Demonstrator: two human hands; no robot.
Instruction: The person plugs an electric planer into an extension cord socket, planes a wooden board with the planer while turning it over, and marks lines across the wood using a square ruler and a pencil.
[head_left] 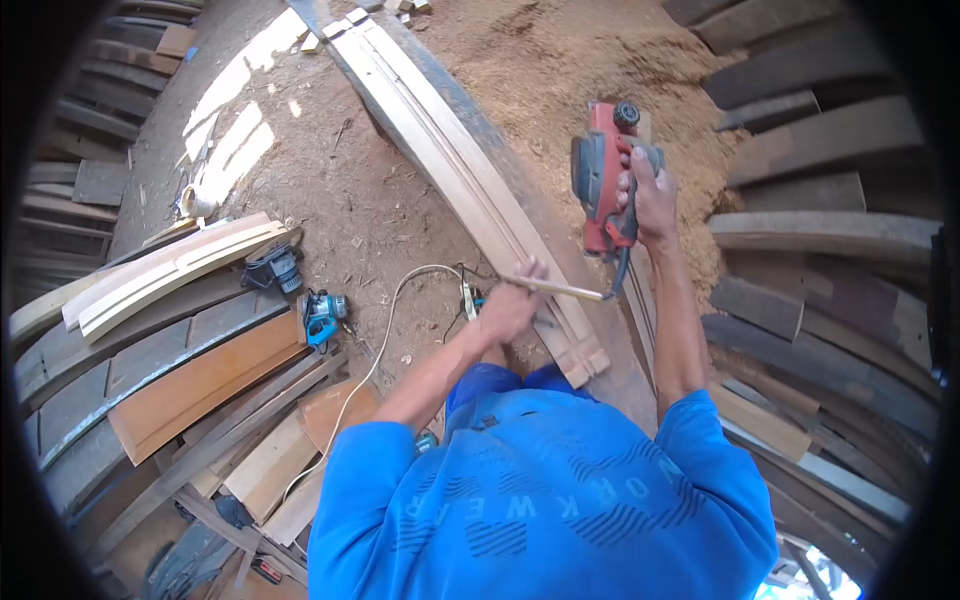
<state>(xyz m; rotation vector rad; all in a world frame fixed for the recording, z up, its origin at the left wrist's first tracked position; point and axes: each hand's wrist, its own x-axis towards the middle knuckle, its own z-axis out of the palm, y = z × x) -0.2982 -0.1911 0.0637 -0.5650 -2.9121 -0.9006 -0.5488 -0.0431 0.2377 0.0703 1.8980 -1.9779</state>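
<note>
Evidently, the right hand (654, 192) has its fingers wrapped around the grip of a red power planer (607, 180), clamped on it and holding it up at the right of the long pale boards (455, 160). These boards run diagonally, side by side, along a dark bench plank (590, 275), with their near ends close to the person's lap.

The left hand (508, 308) is over the near part of the boards, its fingers bent and drawn together by a slim pale length (560, 288) that reaches toward the planer's dark cord (blur hides how firmly they grip it, and whether it is cord or stick I cannot tell).

Over to the left, a teal power tool (322, 318) sits beside a brown panel (205, 390), near a dark power tool (273, 268). A white cord (385, 340) loops across the dusty ground (350, 215), and sawdust (560, 60) lies beyond the bench plank.
</note>
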